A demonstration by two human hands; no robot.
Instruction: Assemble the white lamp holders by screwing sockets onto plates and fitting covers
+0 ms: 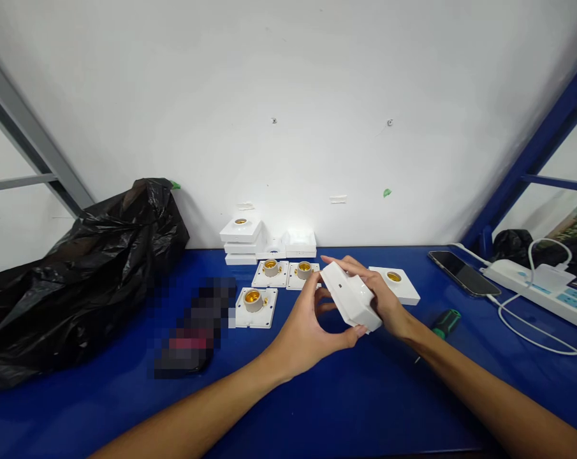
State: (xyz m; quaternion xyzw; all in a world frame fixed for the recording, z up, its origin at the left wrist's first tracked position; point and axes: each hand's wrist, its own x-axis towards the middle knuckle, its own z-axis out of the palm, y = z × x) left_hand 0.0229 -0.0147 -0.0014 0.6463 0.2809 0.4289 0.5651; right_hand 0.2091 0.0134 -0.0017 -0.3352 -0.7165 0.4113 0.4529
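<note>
Both my hands hold a white square lamp holder [349,294], tilted on edge above the table. My left hand [312,325] grips its left and lower edge, thumb underneath. My right hand [381,290] wraps around its far right side, with some fingers hidden behind it. Behind and left lie white base plates with brass-lined sockets: one in front [254,308], another behind [270,273], a third [303,273] near my left fingertips. A closed white lamp holder [403,285] lies right of my right hand. A green-handled screwdriver [445,323] is partly hidden by my right forearm.
Stacked lamp holders [241,233] and an upturned white cover [301,244] stand against the wall. A black plastic bag [125,255] fills the left side. A blurred dark object [197,331] lies near it. At right are a phone [463,272], a power strip [546,293] and white cables.
</note>
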